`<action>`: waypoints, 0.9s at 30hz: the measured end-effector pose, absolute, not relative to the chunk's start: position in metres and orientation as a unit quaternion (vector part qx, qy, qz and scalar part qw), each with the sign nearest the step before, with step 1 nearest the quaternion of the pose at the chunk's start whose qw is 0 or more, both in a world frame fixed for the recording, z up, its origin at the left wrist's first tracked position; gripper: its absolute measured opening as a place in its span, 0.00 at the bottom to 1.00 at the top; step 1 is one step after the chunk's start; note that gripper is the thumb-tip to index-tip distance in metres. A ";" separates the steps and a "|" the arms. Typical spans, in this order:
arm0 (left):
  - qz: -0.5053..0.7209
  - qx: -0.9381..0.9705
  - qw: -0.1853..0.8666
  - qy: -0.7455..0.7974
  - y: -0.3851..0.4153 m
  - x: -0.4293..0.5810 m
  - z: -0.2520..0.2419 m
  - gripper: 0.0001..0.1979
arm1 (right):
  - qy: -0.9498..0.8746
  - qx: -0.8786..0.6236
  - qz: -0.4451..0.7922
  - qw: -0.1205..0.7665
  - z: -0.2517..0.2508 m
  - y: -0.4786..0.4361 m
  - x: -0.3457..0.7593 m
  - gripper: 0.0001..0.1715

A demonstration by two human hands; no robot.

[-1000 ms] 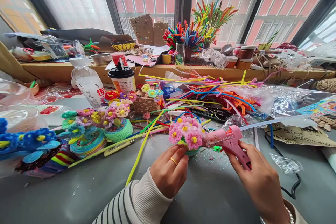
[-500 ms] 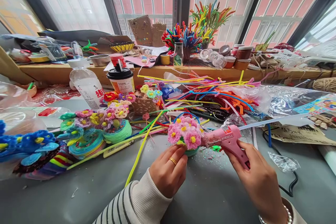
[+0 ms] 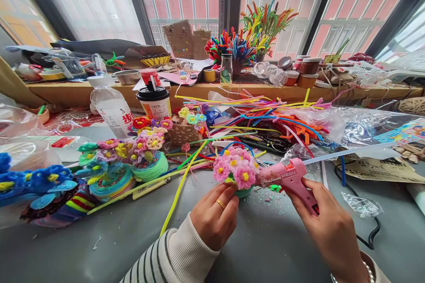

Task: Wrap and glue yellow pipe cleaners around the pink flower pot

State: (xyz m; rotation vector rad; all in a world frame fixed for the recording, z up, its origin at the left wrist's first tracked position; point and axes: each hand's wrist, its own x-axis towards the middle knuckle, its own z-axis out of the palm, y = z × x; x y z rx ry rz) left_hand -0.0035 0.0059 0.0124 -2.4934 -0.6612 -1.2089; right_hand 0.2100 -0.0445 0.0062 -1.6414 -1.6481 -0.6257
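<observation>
Pink fuzzy pipe-cleaner flowers (image 3: pixel 237 166) with yellow centres sit bunched in a small teal pot (image 3: pixel 244 193) on the grey table. My left hand (image 3: pixel 215 212), a ring on one finger, is closed with its fingertips pinched at the front left of this bunch. A bit of yellow-green leaf (image 3: pixel 231 181) shows just above those fingertips; the grip itself is partly hidden. In my right hand (image 3: pixel 327 221) is a pink hot glue gun (image 3: pixel 295 180), a long clear glue stick (image 3: pixel 345 152) coming out of its back. Its nozzle points left, at the flowers' right side, and the tip is hidden.
To the left stand more pots of pipe-cleaner flowers (image 3: pixel 148 163), a utility knife (image 3: pixel 151 188), a plastic bottle (image 3: pixel 111 108) and a lidded cup (image 3: pixel 154 104). Loose pipe cleaners (image 3: pixel 282 117) are heaped behind. A black cord (image 3: pixel 372 236) and crumpled plastic (image 3: pixel 361 205) lie at right.
The whole view has shifted slightly, so everything on the table appears a little further right. Both hands keep their hold, and the glue gun stays beside the flowers.
</observation>
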 end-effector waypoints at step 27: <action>-0.414 -0.866 0.154 -0.235 0.006 -0.003 0.016 0.08 | -0.626 -0.652 -0.239 0.354 0.011 -0.047 0.213 0.16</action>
